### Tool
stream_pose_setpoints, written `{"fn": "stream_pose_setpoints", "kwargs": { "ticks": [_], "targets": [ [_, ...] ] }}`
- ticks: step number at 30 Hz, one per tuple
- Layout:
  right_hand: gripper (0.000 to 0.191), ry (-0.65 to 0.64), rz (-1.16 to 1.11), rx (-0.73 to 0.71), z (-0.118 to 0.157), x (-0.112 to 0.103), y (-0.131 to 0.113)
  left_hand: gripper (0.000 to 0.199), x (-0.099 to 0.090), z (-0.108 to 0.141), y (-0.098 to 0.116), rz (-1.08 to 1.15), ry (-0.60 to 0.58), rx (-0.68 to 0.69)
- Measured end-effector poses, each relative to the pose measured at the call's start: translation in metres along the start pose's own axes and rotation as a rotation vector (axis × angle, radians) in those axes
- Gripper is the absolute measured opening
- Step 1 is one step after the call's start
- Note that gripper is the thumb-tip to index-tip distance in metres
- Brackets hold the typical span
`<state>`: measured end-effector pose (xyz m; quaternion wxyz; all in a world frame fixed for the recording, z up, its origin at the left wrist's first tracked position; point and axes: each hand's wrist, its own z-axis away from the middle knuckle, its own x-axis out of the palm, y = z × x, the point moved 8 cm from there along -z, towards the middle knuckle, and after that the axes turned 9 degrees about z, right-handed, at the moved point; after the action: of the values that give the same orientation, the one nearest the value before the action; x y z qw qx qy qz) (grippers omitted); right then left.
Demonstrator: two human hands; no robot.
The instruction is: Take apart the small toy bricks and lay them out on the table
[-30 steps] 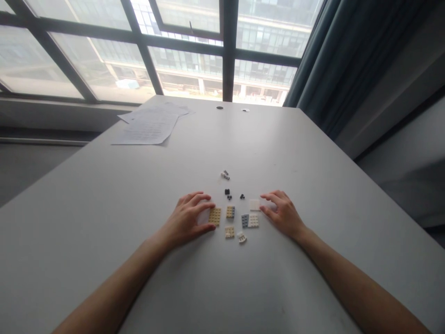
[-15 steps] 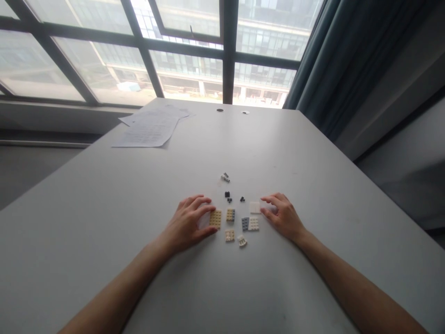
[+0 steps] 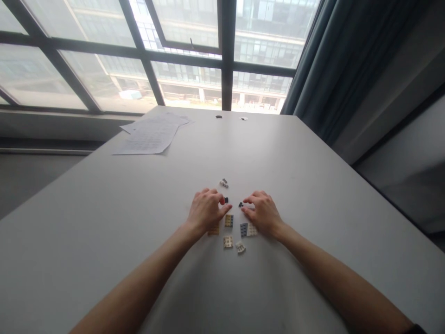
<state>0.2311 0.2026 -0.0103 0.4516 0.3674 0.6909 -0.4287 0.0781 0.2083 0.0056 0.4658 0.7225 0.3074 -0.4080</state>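
Observation:
On the white table [image 3: 222, 153], my left hand [image 3: 207, 208] hovers with bent fingers, thumb and index apart. Beside its fingertips is a black brick [image 3: 226, 200], partly covered. That hand also hides most of a tan plate [image 3: 213, 229]. My right hand [image 3: 262, 211] has its thumb and index parted close to a small black piece [image 3: 241, 204]. Below it lie a grey plate [image 3: 244, 229] and a white studded plate [image 3: 252, 230], partly covered. Between the hands sits a tan and grey brick piece [image 3: 229, 220]. Nearer me are a beige brick piece [image 3: 228, 242] and a white curved piece [image 3: 240, 247].
Small grey and white pieces [image 3: 224, 183] lie beyond the hands. Paper sheets [image 3: 149, 134] rest at the table's far left. Two round holes, one being a dark cable hole [image 3: 219, 117], are near the far edge. Windows and a curtain [image 3: 323, 69] stand behind.
Both hands have moved inward, toward the black pieces. The left left the tan plate's side and now covers much of it; the right now hides the smooth white plate. The view tilted up slightly.

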Motion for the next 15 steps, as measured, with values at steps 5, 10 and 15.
{"fn": "stream_pose_setpoints", "kwargs": {
  "ticks": [5,10,15],
  "targets": [
    [0.015,0.006,0.036,0.011,-0.006,0.005,-0.004,0.030,0.006,-0.004,0.010,-0.156,0.003,-0.032],
    [0.014,0.011,0.058,-0.011,-0.007,0.007,-0.007,0.025,0.010,-0.006,0.013,-0.170,-0.002,-0.031],
    [0.012,0.018,0.068,-0.051,-0.010,0.007,-0.011,0.019,0.007,-0.006,0.015,-0.159,-0.027,-0.005]
  ]
}}
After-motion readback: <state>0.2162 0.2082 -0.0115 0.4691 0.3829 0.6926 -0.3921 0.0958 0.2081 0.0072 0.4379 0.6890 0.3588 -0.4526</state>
